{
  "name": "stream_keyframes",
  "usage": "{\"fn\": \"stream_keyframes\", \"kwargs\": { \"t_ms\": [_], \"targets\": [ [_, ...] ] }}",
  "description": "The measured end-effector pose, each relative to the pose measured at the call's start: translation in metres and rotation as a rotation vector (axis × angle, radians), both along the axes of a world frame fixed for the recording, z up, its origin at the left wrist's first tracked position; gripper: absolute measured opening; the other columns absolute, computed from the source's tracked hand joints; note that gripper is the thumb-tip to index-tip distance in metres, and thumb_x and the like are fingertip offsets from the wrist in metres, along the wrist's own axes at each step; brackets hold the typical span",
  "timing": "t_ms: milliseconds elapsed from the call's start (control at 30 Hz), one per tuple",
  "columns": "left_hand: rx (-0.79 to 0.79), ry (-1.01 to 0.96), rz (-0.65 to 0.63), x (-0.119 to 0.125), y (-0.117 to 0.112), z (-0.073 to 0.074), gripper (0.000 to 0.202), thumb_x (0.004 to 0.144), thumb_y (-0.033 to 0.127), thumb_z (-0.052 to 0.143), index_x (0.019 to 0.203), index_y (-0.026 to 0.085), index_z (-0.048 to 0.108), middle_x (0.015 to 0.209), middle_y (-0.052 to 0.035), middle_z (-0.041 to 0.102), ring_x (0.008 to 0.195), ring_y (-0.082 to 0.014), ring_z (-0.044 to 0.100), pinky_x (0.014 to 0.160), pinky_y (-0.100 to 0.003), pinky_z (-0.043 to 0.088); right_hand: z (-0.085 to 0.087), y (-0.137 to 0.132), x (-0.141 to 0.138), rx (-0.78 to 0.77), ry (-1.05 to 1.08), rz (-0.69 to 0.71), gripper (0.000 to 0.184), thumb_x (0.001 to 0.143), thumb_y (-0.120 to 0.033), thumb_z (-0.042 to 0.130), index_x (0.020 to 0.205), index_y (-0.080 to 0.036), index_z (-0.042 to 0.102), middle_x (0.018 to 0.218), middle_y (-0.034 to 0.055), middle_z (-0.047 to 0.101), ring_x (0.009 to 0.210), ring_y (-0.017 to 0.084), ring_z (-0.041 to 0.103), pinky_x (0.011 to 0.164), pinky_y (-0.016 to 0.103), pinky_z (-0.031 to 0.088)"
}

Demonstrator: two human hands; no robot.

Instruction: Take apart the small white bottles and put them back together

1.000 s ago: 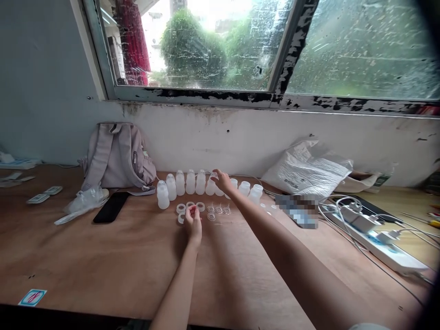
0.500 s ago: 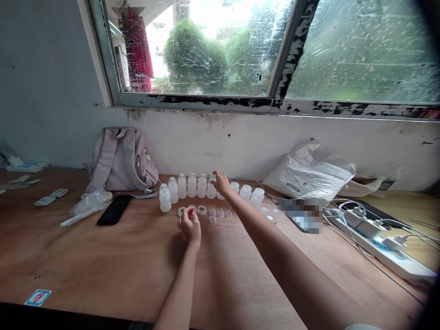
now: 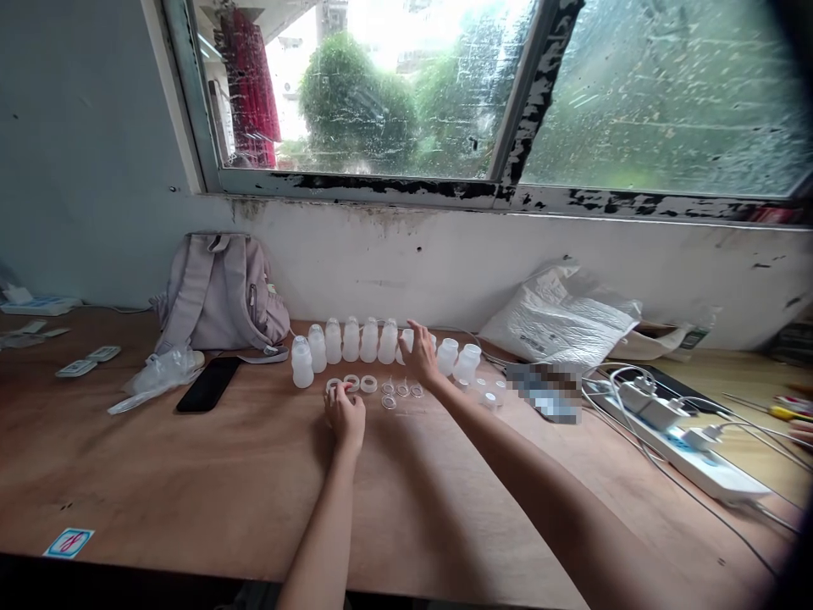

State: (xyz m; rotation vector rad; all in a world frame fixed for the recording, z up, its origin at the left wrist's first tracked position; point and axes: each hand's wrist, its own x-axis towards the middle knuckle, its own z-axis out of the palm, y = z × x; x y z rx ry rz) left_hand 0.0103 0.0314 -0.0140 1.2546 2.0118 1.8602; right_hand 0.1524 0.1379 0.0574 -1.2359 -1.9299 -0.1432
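My left hand [image 3: 345, 415] is palm down at the front of a short row of white rings [image 3: 368, 384]. Its bent fingers press onto the leftmost ring [image 3: 333, 385], partly covering it. My right hand [image 3: 420, 354] reaches into the row of bottles, thumb and fingers apart about an uncapped frosted bottle [image 3: 407, 340]; a firm grip does not show. To its left stand several frosted bottles with clear domed tops [image 3: 369, 340]. Uncapped bottles [image 3: 467, 363] continue rightward. Small clear ringed pieces [image 3: 402, 389] lie between my hands.
A backpack [image 3: 216, 292], a plastic bag [image 3: 158, 373] and a black phone [image 3: 209, 385] are at left. Small white-centred pieces [image 3: 489, 399], a silvery bag [image 3: 559, 318] and a power strip [image 3: 692, 457] with cables are at right. Part of another person's hand [image 3: 802, 431] shows at the right edge.
My right hand has moved right, from a domed-top bottle to the uncapped one beside it. My left hand has turned palm down over the rings. The view has shifted slightly.
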Motion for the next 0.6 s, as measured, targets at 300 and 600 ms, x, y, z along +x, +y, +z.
{"fn": "stream_keyframes", "kwargs": {
  "t_ms": [300, 600],
  "targets": [
    [-0.024, -0.115, -0.055, 0.004, 0.003, -0.003, 0.015, 0.068, 0.014, 0.044, 0.077, 0.019, 0.055, 0.085, -0.0039, 0.052, 0.063, -0.0137, 0.052, 0.065, -0.029, 0.045, -0.072, -0.082, 0.006, -0.238, -0.160, 0.063, 0.022, 0.077, -0.036, 0.050, 0.092, -0.023, 0.055, 0.092, 0.0074, 0.054, 0.087, 0.023, 0.049, 0.073, 0.036, 0.038],
    [-0.041, 0.010, -0.286, 0.018, -0.008, 0.003, 0.029, 0.050, 0.016, 0.067, 0.077, 0.022, 0.059, 0.088, -0.0038, 0.051, 0.095, -0.0239, 0.048, 0.089, -0.038, 0.034, -0.079, -0.096, 0.043, -0.182, 0.153, 0.256, 0.017, 0.079, -0.021, 0.045, 0.096, -0.020, 0.049, 0.093, 0.0059, 0.058, 0.085, 0.019, 0.054, 0.073, 0.032, 0.043]
  ]
}}
